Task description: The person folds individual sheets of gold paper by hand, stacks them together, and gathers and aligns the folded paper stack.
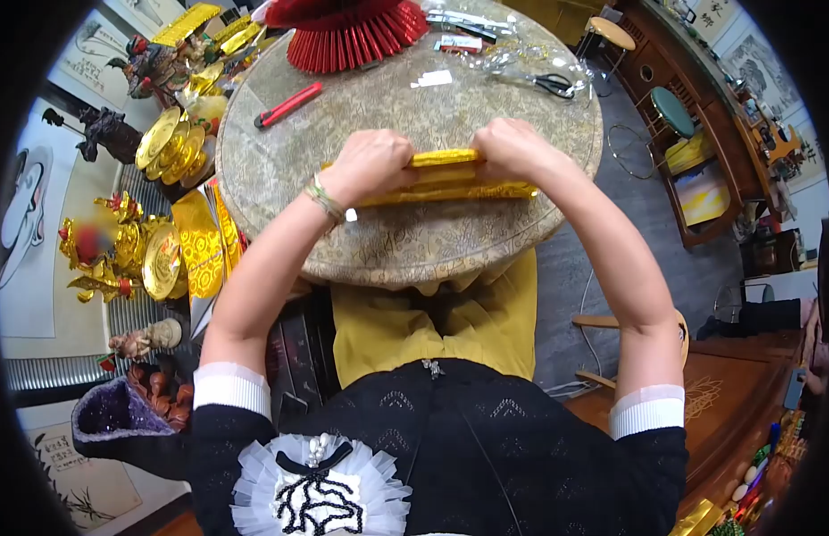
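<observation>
A pleated strip of shiny gold foil paper (pixel 443 180) lies along the near part of the round table. My left hand (pixel 376 161) is closed on its left part, fingers curled with the knuckles up. At the right part of the foil's raised edge, my right hand (pixel 515 150) is closed in the same way. Between the two hands the foil shows long folds running from side to side. Both sets of fingertips are hidden behind the knuckles and the paper.
A patterned cloth covers the round table (pixel 280 170). On it are a red utility knife (pixel 287 105), a red pleated paper piece (pixel 356 40), black-handled scissors (pixel 554 85) and clear plastic wrapping. Gold ornaments (pixel 173 147) stand at the left. A green stool (pixel 671 113) is at the right.
</observation>
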Tool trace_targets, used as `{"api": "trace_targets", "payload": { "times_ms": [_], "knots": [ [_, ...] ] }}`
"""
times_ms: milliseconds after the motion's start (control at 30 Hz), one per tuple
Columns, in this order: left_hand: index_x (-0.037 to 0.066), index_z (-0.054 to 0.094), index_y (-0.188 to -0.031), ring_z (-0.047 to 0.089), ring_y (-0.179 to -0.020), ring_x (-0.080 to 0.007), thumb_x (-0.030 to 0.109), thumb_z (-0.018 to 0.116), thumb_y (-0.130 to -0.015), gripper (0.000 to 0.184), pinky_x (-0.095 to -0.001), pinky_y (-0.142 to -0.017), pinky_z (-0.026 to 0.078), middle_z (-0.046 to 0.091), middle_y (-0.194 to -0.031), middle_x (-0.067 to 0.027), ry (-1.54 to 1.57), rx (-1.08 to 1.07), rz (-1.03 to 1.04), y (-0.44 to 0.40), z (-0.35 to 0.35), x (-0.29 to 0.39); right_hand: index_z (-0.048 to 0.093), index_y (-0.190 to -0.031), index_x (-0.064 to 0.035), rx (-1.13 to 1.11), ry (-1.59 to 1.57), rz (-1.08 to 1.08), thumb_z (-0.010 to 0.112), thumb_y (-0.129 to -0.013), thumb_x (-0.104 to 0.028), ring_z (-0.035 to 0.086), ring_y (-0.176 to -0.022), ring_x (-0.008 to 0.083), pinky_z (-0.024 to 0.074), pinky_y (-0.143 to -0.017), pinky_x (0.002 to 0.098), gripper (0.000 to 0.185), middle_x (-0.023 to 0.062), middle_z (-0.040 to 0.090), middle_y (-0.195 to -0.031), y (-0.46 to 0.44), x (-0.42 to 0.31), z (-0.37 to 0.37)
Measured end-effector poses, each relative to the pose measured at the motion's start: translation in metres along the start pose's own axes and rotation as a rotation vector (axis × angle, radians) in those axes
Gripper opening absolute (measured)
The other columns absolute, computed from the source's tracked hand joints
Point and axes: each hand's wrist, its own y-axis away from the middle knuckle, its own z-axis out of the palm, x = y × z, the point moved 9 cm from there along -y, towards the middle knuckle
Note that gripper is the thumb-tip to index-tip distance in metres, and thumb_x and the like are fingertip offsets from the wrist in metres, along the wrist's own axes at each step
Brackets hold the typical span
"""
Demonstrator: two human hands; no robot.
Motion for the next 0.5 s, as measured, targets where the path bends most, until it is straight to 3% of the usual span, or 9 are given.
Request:
{"api": "trace_targets", "payload": {
  "times_ms": [233, 367, 400, 500],
  "knots": [
    [0.007, 0.062, -0.067, 0.062, -0.070, -0.0251, 0.029, 0.068, -0.068, 0.023, -0.0367, -0.060, 0.049, 0.060, -0.071, -0.0084, 0.039, 0.048, -0.007, 0.000, 0.002, 0.004, 0.067, -0.078, -0.0042, -0.042, -0.044, 0.000, 0.071, -0.064, -0.015, 0.063, -0.077, 0.0307, 0.0507, -0.068, 0.0394, 0.018, 0.0165, 0.064, -0.080, 0.002, -0.002, 0.005],
    [0.008, 0.057, -0.093, 0.062, -0.072, -0.0264, 0.025, 0.068, -0.068, 0.033, -0.0384, -0.061, 0.049, 0.061, -0.073, -0.0104, 0.161, 0.013, -0.092, -0.010, 0.003, 0.015, 0.067, -0.078, -0.0044, -0.043, -0.058, 0.034, 0.073, -0.063, -0.016, 0.063, -0.078, 0.0303, 0.0507, -0.069, 0.0389, 0.021, 0.0158, 0.064, -0.080, 0.001, 0.000, 0.004],
    [0.009, 0.053, -0.107, 0.061, -0.075, -0.0278, 0.025, 0.066, -0.070, 0.043, -0.0384, -0.062, 0.049, 0.062, -0.083, -0.0122, 0.150, -0.025, -0.129, -0.011, 0.006, 0.018, 0.067, -0.079, -0.0042, -0.053, -0.059, 0.036, 0.074, -0.062, -0.016, 0.063, -0.078, 0.0303, 0.0507, -0.069, 0.0385, 0.022, 0.0157, 0.064, -0.080, 0.001, 0.000, 0.005],
    [0.008, 0.052, -0.108, 0.061, -0.075, -0.0288, 0.024, 0.065, -0.071, 0.042, -0.0386, -0.063, 0.049, 0.062, -0.083, -0.0129, 0.207, 0.079, -0.128, -0.015, -0.002, 0.018, 0.067, -0.080, -0.0039, -0.063, -0.074, 0.043, 0.074, -0.062, -0.016, 0.063, -0.079, 0.0301, 0.0508, -0.070, 0.0382, 0.023, 0.0155, 0.065, -0.081, -0.001, 0.003, 0.006]
  ]
}}
